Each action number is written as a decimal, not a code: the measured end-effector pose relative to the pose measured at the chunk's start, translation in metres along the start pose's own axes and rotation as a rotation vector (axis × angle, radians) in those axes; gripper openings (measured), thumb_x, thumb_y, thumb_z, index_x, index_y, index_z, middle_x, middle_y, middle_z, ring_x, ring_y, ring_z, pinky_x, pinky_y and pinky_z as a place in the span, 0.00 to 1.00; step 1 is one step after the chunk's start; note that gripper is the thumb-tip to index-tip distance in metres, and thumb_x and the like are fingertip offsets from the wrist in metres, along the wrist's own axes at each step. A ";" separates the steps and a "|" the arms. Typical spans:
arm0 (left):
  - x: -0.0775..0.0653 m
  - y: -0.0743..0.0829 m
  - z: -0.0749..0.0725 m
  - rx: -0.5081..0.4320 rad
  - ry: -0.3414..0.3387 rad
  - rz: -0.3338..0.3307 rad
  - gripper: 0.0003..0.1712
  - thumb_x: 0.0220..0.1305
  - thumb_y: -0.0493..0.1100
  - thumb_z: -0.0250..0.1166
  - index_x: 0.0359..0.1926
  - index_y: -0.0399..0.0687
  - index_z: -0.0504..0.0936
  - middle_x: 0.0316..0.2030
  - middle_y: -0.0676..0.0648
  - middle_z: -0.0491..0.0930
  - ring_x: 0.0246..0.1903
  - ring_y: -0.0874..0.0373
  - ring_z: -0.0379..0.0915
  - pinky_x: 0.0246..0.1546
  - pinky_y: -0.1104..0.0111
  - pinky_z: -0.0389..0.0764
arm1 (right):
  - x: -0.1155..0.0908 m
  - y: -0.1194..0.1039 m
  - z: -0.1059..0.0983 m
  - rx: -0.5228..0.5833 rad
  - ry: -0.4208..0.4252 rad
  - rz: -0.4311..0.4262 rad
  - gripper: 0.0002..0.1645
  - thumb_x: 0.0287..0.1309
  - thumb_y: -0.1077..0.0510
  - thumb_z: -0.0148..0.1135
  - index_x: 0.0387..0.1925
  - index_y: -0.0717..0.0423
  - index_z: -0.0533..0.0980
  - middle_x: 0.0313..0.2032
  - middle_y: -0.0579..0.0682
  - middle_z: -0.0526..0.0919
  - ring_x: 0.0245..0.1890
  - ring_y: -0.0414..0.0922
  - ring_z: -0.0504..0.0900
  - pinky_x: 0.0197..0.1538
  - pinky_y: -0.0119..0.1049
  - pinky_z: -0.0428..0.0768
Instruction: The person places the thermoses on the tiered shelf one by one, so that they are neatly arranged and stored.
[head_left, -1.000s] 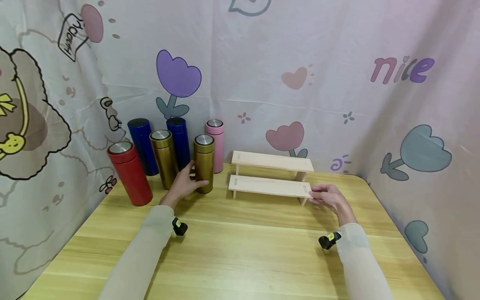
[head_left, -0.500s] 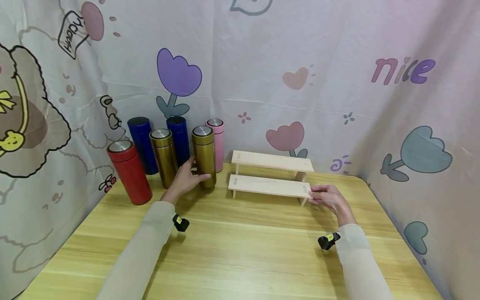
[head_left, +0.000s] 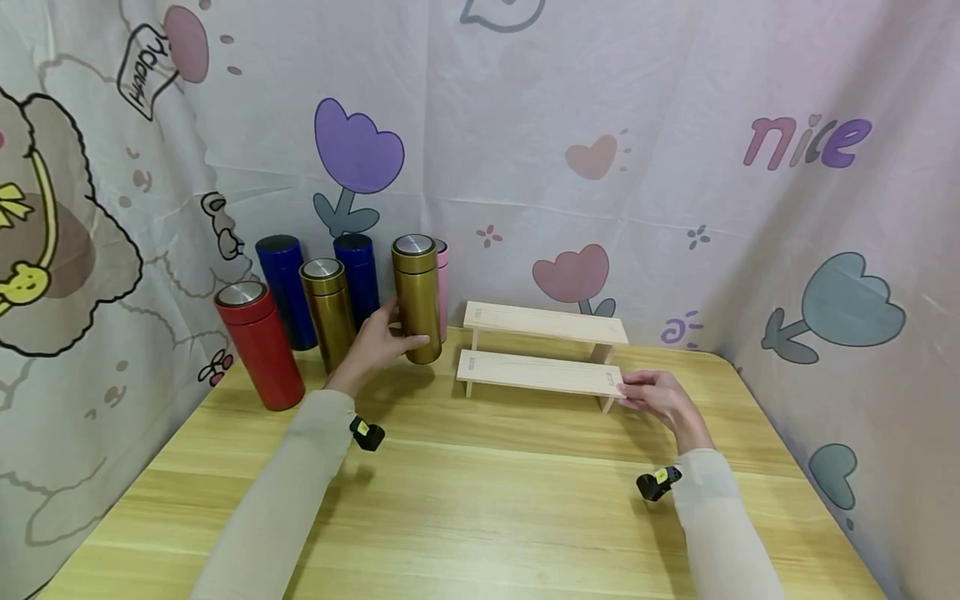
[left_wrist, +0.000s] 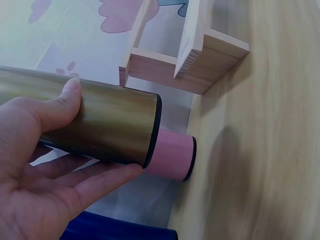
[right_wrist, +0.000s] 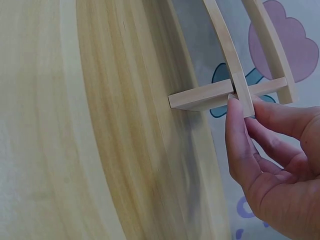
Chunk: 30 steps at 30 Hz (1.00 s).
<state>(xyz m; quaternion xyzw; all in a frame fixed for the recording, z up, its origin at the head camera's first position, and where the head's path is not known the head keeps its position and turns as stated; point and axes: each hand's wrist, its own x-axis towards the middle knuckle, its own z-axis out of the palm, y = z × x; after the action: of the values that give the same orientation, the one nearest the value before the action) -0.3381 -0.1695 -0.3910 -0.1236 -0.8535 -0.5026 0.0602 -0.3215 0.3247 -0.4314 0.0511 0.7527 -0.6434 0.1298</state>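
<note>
A wood-grain table (head_left: 487, 508) fills the lower frame, a printed curtain (head_left: 660, 75) the upper. Centre-left, the left hand (head_left: 372, 346) grips a gold bottle (head_left: 417, 296) off the table; centre-right, the right hand (head_left: 662, 396) pinches a 2-step stand (head_left: 536, 371).

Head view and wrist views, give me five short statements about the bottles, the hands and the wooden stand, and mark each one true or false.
1. The left hand holds a gold bottle. True.
2. That bottle is set down. False: its base hangs above the table.
3. The right hand grips a bottle too. False: it pinches one end of the wooden stand.
4. The red bottle is leftmost in the head view. True.
5. There, the pink bottle is partly hidden behind the held one. True.
</note>
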 end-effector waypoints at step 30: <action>0.031 0.043 0.007 0.011 -0.009 0.029 0.46 0.64 0.46 0.74 0.75 0.41 0.60 0.66 0.32 0.75 0.62 0.36 0.77 0.64 0.45 0.79 | -0.002 0.001 -0.001 0.055 0.009 0.017 0.32 0.66 0.72 0.62 0.66 0.82 0.61 0.39 0.55 0.80 0.33 0.40 0.87 0.46 0.32 0.89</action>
<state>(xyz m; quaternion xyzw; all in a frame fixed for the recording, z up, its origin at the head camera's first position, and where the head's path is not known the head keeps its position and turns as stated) -0.3558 -0.1388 -0.3516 -0.1378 -0.8547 -0.4964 0.0642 -0.3194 0.3262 -0.4320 0.0639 0.7350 -0.6624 0.1302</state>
